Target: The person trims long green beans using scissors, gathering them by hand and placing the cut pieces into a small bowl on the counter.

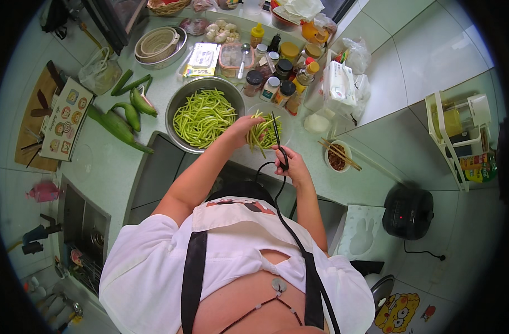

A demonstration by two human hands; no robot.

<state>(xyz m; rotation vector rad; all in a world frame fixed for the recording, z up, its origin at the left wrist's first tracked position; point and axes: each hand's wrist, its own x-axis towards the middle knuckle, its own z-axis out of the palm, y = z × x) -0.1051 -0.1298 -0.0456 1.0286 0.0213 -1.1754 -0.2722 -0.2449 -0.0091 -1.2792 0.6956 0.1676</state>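
My left hand (242, 131) is closed round a bunch of long, thin green beans (260, 135) above a clear bowl (288, 129). A pair of black scissors (277, 133) is in my right hand (294, 165), with its blades pointing away from me across the bunch. The fingers of my right hand wrap the dark handles. Left of the clear bowl stands a large steel bowl (170, 114) heaped with cut green bean pieces (203, 118). A black cord (279, 197) runs past my right hand and down over my apron (226, 214).
Spice jars and bottles (274, 83) crowd the counter behind the bowls. Green vegetables (118, 127) lie at left, near a knife block (65, 119) and the sink (87, 228). At right are a small bowl with chopsticks (338, 156) and a black cooker (407, 211).
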